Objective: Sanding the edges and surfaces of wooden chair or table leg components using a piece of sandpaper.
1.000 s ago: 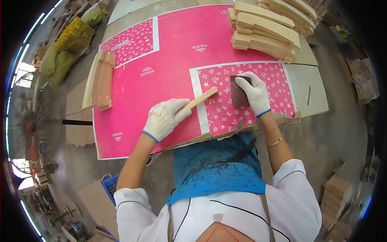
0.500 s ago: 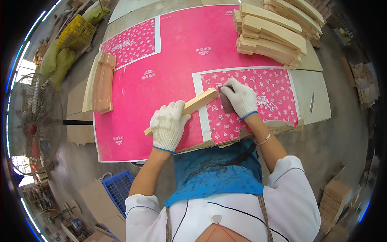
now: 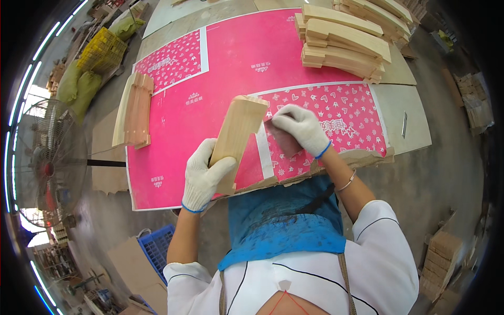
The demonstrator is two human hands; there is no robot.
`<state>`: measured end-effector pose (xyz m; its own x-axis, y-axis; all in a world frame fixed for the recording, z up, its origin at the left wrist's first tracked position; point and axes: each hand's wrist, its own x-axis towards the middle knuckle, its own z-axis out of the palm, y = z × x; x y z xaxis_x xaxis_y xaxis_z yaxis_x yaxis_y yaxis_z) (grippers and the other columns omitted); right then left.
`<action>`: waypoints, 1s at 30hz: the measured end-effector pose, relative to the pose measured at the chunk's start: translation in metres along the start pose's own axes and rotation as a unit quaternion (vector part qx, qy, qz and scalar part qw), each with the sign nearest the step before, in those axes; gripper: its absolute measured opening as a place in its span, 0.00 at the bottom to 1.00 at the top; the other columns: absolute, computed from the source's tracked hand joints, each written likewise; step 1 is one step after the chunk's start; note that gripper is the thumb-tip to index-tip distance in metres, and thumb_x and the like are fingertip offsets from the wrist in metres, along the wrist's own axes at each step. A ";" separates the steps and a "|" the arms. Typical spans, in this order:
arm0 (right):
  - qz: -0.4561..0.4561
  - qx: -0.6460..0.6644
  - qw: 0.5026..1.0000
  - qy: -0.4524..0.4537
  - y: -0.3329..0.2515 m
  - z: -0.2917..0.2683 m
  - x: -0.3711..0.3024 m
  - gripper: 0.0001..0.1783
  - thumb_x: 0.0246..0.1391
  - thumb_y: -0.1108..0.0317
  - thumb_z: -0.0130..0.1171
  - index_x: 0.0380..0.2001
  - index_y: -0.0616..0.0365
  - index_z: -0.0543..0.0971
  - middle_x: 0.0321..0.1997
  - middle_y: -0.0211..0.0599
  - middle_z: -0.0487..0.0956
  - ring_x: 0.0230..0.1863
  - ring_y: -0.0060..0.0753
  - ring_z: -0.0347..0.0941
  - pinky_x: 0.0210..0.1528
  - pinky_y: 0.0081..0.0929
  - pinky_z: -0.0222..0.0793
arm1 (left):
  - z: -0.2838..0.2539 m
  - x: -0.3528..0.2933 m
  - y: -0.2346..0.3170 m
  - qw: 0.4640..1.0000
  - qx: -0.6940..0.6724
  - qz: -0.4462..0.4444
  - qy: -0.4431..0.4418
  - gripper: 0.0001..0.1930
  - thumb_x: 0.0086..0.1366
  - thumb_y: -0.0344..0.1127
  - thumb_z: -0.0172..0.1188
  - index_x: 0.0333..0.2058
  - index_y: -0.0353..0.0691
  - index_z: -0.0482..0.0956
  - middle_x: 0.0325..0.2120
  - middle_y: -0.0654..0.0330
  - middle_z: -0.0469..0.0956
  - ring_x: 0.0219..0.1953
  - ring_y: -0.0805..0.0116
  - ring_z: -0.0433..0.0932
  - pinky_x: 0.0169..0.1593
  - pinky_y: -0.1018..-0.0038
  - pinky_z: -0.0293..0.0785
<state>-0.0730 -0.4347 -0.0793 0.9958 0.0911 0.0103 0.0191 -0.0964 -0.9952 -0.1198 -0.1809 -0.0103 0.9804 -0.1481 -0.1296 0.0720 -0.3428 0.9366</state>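
My left hand (image 3: 205,173), in a white knit glove, grips a pale wooden slat (image 3: 239,139) by its lower part. The slat is tilted, its broad face toward me and its notched end pointing away. Close to its right side, my gloved right hand (image 3: 302,128) pinches a brownish sheet of sandpaper (image 3: 283,140), which hangs apart from the wood. Under both hands lies pink printed sheeting (image 3: 220,79) covering the table. At the table's left edge stands a small group of similar wooden pieces (image 3: 134,113).
Stacked curved wooden pieces (image 3: 346,44) occupy the table's far right. A thin metal blade (image 3: 404,125) lies at the right side. Left of the table stand a large fan (image 3: 48,165) and a yellow crate (image 3: 102,50). A blue crate (image 3: 157,249) sits on the floor.
My left hand has turned the slat more upright and rolled its broad face toward me. My right hand, with the sandpaper, has shifted slightly left and now is apart from the slat's end.
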 end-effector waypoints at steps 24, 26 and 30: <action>-0.315 -0.150 0.933 0.084 -0.049 0.004 0.005 0.07 0.51 0.69 0.68 0.34 0.55 0.83 0.31 0.34 0.84 0.31 0.29 0.80 0.36 0.25 0.75 | 0.031 -0.021 -0.002 0.944 -0.291 -0.145 -0.063 0.30 0.72 0.45 0.52 0.67 0.35 0.61 0.46 0.61 0.77 0.41 0.77 0.77 0.43 0.79 0.78; -0.395 -0.236 0.886 0.067 -0.050 0.006 0.007 0.07 0.49 0.66 0.69 0.32 0.51 0.83 0.27 0.33 0.81 0.27 0.35 0.78 0.30 0.28 0.73 | 0.031 -0.023 -0.002 0.943 -0.289 -0.151 -0.059 0.30 0.72 0.45 0.52 0.67 0.35 0.60 0.46 0.60 0.77 0.40 0.77 0.77 0.42 0.79 0.78; -0.391 -0.296 0.868 0.077 -0.026 0.014 0.003 0.06 0.50 0.64 0.68 0.31 0.50 0.82 0.23 0.33 0.78 0.25 0.36 0.77 0.29 0.29 0.72 | 0.029 -0.024 -0.007 0.930 -0.338 -0.141 -0.033 0.31 0.72 0.46 0.52 0.67 0.36 0.60 0.43 0.59 0.77 0.36 0.76 0.78 0.37 0.78 0.79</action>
<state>-0.0720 -0.4179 -0.0545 0.6566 0.2299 0.7184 0.6925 -0.5614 -0.4532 -0.1491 -0.2016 -0.0236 0.8935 -0.2048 -0.3996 0.4448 0.2815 0.8503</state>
